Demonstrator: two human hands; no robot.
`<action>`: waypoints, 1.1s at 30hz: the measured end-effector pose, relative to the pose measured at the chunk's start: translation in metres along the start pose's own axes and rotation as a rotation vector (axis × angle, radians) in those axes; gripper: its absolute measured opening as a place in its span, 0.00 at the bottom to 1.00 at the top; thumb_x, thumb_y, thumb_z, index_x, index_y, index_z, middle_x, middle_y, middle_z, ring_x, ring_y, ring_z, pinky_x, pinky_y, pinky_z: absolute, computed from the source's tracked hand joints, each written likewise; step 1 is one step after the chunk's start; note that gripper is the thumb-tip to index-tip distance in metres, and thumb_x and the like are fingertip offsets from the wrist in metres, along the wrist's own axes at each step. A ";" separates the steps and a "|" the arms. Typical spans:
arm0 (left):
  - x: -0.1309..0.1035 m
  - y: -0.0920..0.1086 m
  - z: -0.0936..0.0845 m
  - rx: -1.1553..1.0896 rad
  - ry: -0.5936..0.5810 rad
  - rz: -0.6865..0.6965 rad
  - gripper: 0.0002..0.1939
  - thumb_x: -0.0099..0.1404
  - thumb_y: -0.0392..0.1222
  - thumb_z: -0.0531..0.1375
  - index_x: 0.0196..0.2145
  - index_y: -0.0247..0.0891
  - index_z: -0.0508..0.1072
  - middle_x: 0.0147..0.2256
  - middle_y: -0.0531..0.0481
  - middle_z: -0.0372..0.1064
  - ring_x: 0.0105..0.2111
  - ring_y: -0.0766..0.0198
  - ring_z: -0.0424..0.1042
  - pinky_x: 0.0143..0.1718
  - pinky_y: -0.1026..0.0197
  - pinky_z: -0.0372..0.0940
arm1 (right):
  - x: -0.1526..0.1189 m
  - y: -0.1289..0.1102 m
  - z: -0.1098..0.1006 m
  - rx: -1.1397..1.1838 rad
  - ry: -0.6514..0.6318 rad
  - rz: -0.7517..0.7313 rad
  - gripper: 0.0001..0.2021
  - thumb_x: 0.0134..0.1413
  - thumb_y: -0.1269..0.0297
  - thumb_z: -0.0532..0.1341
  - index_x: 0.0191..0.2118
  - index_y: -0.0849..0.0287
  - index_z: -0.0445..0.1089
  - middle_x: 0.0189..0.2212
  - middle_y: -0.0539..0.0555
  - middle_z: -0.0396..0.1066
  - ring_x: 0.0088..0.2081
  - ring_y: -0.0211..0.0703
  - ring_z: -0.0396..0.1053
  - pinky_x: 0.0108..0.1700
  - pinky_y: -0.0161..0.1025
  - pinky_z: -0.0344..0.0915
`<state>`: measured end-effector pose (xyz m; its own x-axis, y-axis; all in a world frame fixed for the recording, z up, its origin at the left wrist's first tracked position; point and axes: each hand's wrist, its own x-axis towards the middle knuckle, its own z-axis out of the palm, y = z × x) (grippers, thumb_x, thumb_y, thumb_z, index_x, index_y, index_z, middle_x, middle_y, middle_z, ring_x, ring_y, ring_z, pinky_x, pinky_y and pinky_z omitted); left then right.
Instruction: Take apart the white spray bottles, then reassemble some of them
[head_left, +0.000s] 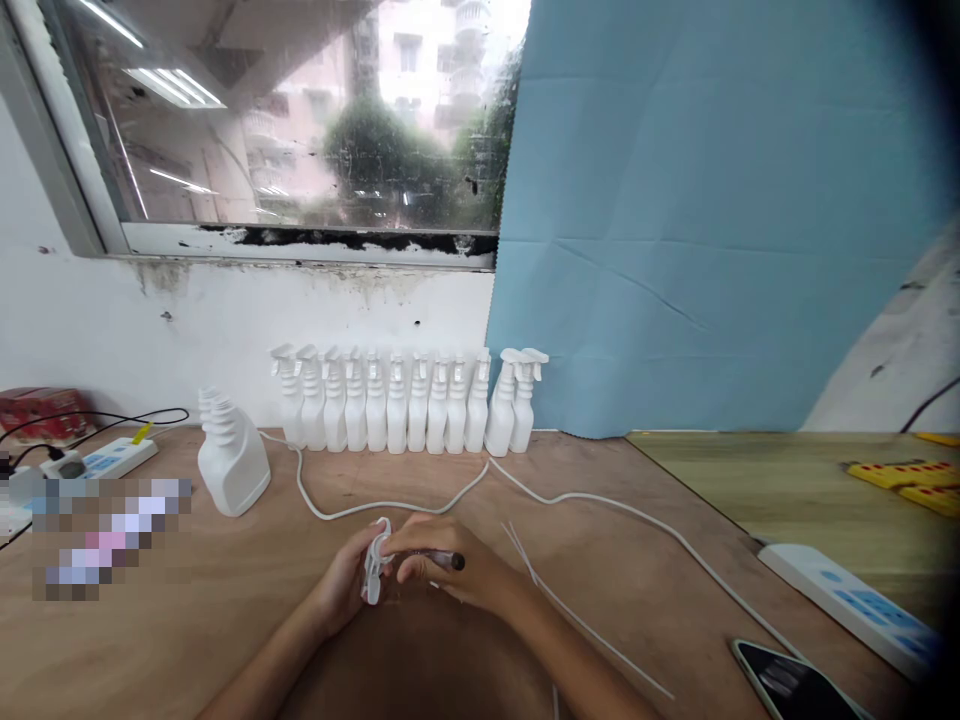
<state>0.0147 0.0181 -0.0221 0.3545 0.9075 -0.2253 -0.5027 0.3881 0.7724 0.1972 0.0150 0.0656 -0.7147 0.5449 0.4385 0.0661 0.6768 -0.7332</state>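
Observation:
My left hand (346,578) is closed around a white trigger spray head (374,572), held low over the near part of the table. My right hand (472,565) has its fingertips against the head's upper end. A dark, round-ended rod (452,561) sticks out between the right fingers; its far end is hidden, so its kind is unclear. On the table beyond my hands, white bottles without spray heads (238,470) stand close together at the left. Thin white tubes (592,625) lie to the right of my right arm.
Several white spray bottles (397,415) with heads line the wall. A white cable (375,507) runs across the wooden table (135,650). Power strips lie left (120,457) and right (847,605), with a phone (787,685) near the right one. A red box (45,415) sits back left.

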 end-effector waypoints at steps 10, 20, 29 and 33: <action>-0.002 -0.002 0.010 0.147 0.046 0.184 0.18 0.63 0.57 0.59 0.38 0.38 0.63 0.25 0.54 0.65 0.20 0.69 0.64 0.17 0.69 0.56 | -0.002 -0.008 -0.018 0.125 0.207 0.251 0.29 0.56 0.37 0.52 0.36 0.57 0.79 0.36 0.57 0.78 0.39 0.46 0.74 0.45 0.41 0.67; 0.000 -0.015 0.004 0.567 0.026 0.393 0.25 0.61 0.49 0.62 0.51 0.42 0.57 0.39 0.51 0.66 0.36 0.62 0.70 0.36 0.59 0.67 | -0.021 0.043 -0.070 -0.171 0.249 0.561 0.31 0.58 0.38 0.50 0.26 0.63 0.72 0.26 0.57 0.74 0.29 0.44 0.72 0.34 0.37 0.66; -0.013 -0.010 0.015 1.143 0.144 0.349 0.27 0.63 0.52 0.57 0.56 0.34 0.65 0.52 0.40 0.68 0.53 0.49 0.66 0.57 0.49 0.57 | -0.033 0.049 -0.076 -0.183 0.098 0.729 0.32 0.58 0.36 0.48 0.33 0.64 0.72 0.25 0.55 0.73 0.24 0.41 0.70 0.30 0.36 0.64; -0.012 -0.012 0.013 1.264 0.117 0.484 0.25 0.62 0.53 0.58 0.54 0.42 0.69 0.53 0.43 0.67 0.55 0.48 0.64 0.59 0.51 0.57 | -0.037 0.042 -0.084 -0.190 0.014 0.752 0.31 0.57 0.36 0.49 0.36 0.63 0.72 0.29 0.55 0.74 0.24 0.39 0.70 0.28 0.35 0.63</action>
<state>0.0268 0.0003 -0.0207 0.2501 0.9425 0.2216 0.5265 -0.3244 0.7859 0.2850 0.0643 0.0620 -0.4210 0.8970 -0.1345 0.6496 0.1947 -0.7349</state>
